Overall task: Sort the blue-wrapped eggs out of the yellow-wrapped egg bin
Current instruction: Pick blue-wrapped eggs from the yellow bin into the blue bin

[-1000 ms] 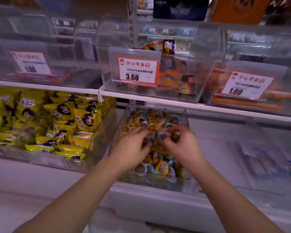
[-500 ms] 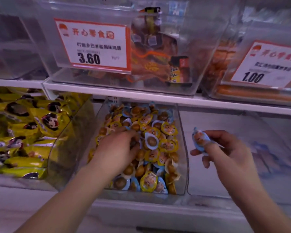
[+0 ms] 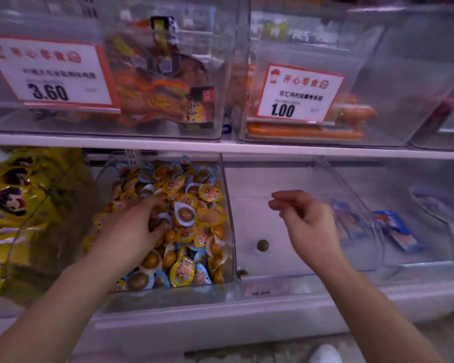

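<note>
since half a second back: right hand (image 3: 308, 221) no longer pinches the blue-wrapped egg it was carrying; its fingers are loosely curled around nothing, hovering over the clear plastic bin on the right (image 3: 362, 210)
what that means: looks like one blue egg got dropped off. i'd guess the small brown round thing (image 3: 262, 245) on that bin's floor is it (too blurry to read the wrapper, so not sure)
left hand: left hand (image 3: 131, 226) is down in the clear plastic bin of mixed eggs (image 3: 227, 205), fingers curled into the pile; can't tell if it actually has one
blue-wrapped eggs: plenty left. a blue-rimmed egg pack (image 3: 185, 214) sits just right of the left fingertips, more blue ones (image 3: 202, 275) along the front wall near the left wrist, and some at the back
yellow-wrapped eggs (image 3: 210, 193): most of the pile, all around the blue ones
relative to hands: nearest blue one is almost touching the left hand; right hand is well apart from the pile, across the bin wall
progress: early, lots of sorting to go
</note>
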